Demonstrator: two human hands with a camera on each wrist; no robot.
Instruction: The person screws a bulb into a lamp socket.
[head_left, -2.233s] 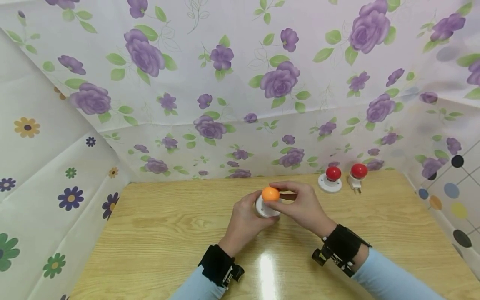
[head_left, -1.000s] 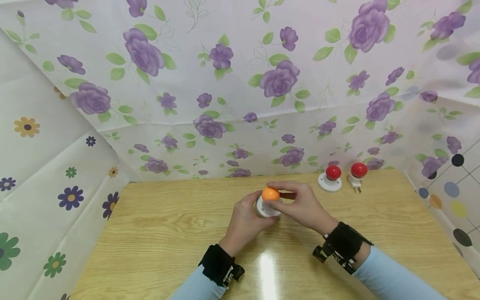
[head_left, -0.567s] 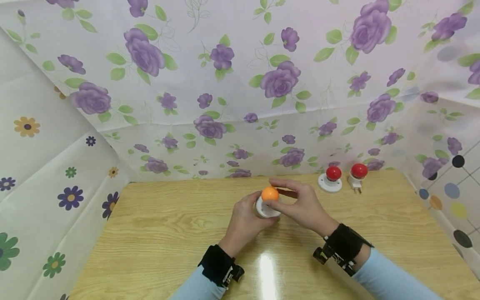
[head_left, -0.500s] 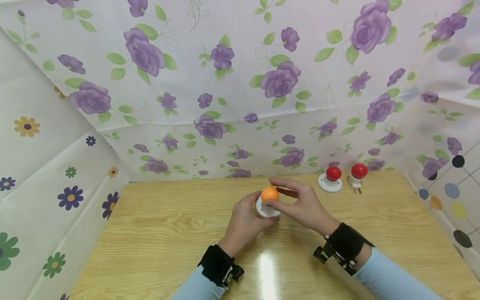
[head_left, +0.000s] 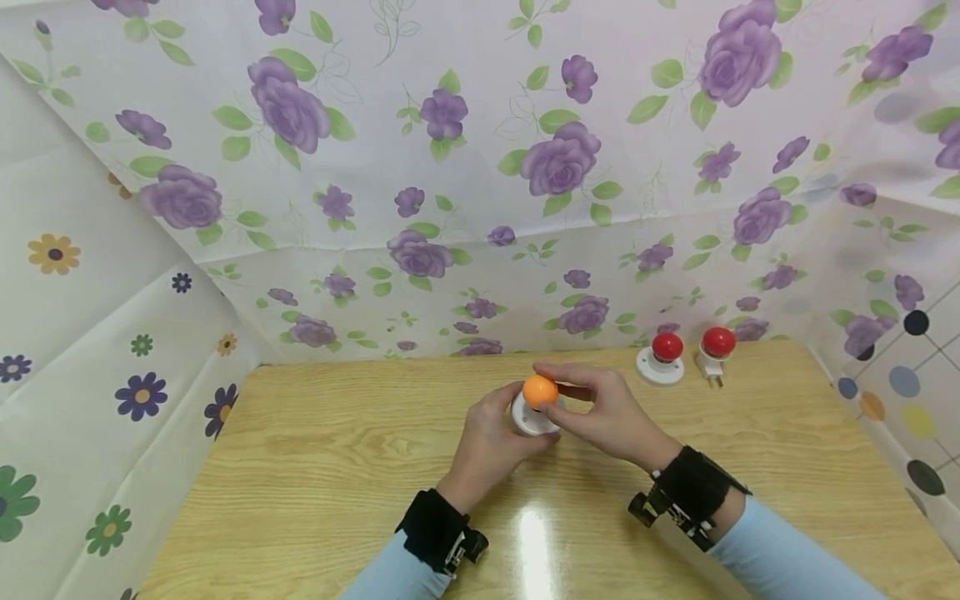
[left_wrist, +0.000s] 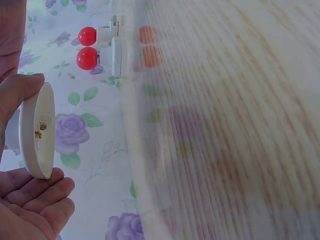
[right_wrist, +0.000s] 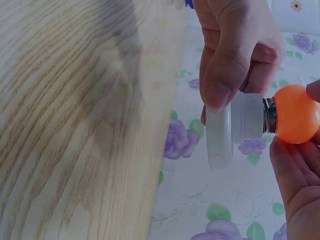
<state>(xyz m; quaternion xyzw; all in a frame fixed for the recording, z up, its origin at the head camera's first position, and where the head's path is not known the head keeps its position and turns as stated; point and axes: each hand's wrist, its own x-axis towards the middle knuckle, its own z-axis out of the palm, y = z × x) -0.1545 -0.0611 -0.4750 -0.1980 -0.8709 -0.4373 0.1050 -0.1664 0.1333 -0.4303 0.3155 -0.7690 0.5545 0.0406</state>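
Note:
In the head view, my left hand (head_left: 487, 442) grips the rim of a round white lamp holder (head_left: 527, 423), raised off the table. My right hand (head_left: 609, 414) pinches an orange light bulb (head_left: 539, 390) between thumb and fingers, at the holder's mouth. From the right wrist, part of the bulb's metal screw thread (right_wrist: 270, 115) shows between the orange globe (right_wrist: 296, 114) and the white socket (right_wrist: 248, 117). The left wrist view shows the holder's hollow underside (left_wrist: 46, 150), with small brass terminals (left_wrist: 41, 129) inside.
At the table's back right, a red bulb (head_left: 667, 346) sits in a round white holder (head_left: 660, 372). Beside it, another red bulb (head_left: 717, 342) is in a white plug-in socket (head_left: 709, 367) with prongs. Flowered cloth (head_left: 480, 200) hangs behind the wooden table (head_left: 315, 467).
The right index finger came away from the bulb's top about half a second ago and now lies against it again. The left hand and the holder have stayed in place.

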